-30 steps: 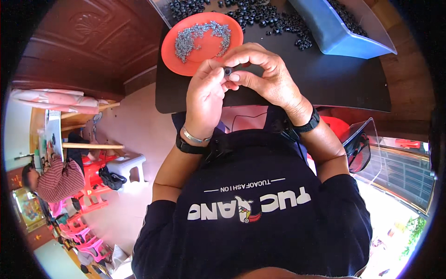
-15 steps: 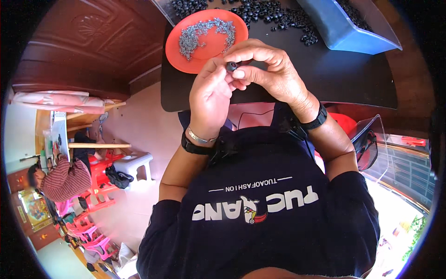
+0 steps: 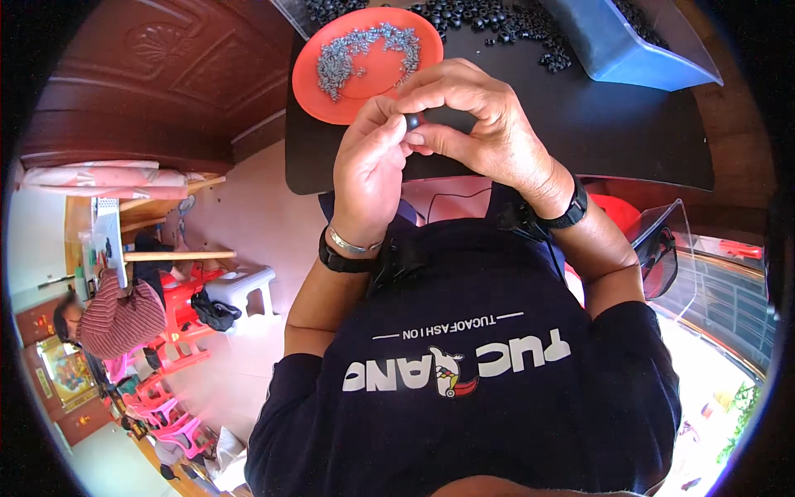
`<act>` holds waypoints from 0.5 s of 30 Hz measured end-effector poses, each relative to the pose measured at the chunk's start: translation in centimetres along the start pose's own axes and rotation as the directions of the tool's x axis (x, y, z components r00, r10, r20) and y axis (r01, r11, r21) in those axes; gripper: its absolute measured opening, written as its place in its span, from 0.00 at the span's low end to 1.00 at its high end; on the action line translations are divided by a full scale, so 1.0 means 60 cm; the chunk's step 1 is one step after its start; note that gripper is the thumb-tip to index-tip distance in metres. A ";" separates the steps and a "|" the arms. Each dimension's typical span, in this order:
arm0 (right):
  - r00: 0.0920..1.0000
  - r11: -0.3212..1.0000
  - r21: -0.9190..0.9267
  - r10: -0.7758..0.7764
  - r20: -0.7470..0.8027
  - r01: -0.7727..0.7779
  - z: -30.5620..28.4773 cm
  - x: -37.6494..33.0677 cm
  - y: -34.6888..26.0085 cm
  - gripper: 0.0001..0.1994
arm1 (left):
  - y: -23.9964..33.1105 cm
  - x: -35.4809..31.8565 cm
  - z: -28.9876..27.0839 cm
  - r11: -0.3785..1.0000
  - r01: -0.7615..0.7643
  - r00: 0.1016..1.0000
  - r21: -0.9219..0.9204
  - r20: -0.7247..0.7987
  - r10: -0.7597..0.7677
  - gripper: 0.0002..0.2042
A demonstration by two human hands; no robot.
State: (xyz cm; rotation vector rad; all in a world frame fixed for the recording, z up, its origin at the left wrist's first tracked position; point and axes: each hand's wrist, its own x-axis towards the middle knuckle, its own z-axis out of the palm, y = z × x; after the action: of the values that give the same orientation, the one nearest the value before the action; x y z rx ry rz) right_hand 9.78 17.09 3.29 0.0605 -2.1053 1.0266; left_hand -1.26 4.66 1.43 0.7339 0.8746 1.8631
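Black small part (image 3: 413,122) pinched between both hands, centre-top of frame, above the near edge of the dark desk (image 3: 629,141).

Left hand (image 3: 370,170): grip narrow, thumb and fingertips closed on the part. Right hand (image 3: 480,124): grip also closed on it, fingers curled over from the right, the two hands touching. Orange plate (image 3: 331,103) of small grey metal pieces (image 3: 356,54) just beyond the left hand, upper centre. Heap of black rings (image 3: 505,25) along the top edge; blue tray (image 3: 617,50) at upper right, well apart from the hands. Bare desk to the right of the hands, out to its right edge.
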 end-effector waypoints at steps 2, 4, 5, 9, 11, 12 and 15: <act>1.000 0.998 -0.055 0.006 0.009 -0.006 0.001 0.000 -0.004 0.16 | -0.001 0.001 -0.007 0.998 -0.036 0.999 0.058 0.008 0.036 0.08; 1.000 0.999 -0.051 0.019 0.002 -0.018 0.003 -0.003 -0.004 0.16 | 0.000 -0.001 -0.008 0.996 -0.051 0.999 0.068 0.012 0.050 0.08; 1.000 0.998 -0.049 0.031 -0.004 -0.031 0.005 -0.005 -0.003 0.15 | 0.001 -0.002 -0.008 0.995 -0.067 0.998 0.076 0.016 0.066 0.08; 0.991 0.962 0.239 0.133 -0.005 -0.128 0.014 -0.013 0.005 0.14 | -0.003 -0.002 -0.017 0.999 -0.046 0.998 -0.005 0.042 0.047 0.08; 0.975 0.893 0.396 0.221 0.026 -0.213 0.017 -0.016 0.007 0.14 | -0.003 -0.001 -0.019 0.999 -0.014 0.999 0.028 0.050 0.013 0.09; 0.975 0.894 0.395 0.219 0.026 -0.211 0.017 -0.017 0.010 0.14 | -0.003 -0.002 -0.016 0.999 -0.016 0.999 0.028 0.051 0.015 0.09; 0.989 0.949 0.284 0.147 -0.020 -0.135 0.016 -0.016 0.016 0.15 | -0.001 -0.003 -0.012 0.998 0.014 1.000 0.067 0.000 -0.014 0.10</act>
State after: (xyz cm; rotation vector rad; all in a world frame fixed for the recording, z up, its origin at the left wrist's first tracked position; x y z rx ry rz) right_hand 9.54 16.82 1.68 0.0292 -1.9343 1.3985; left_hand -1.68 4.33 0.94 0.7668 0.9439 1.8284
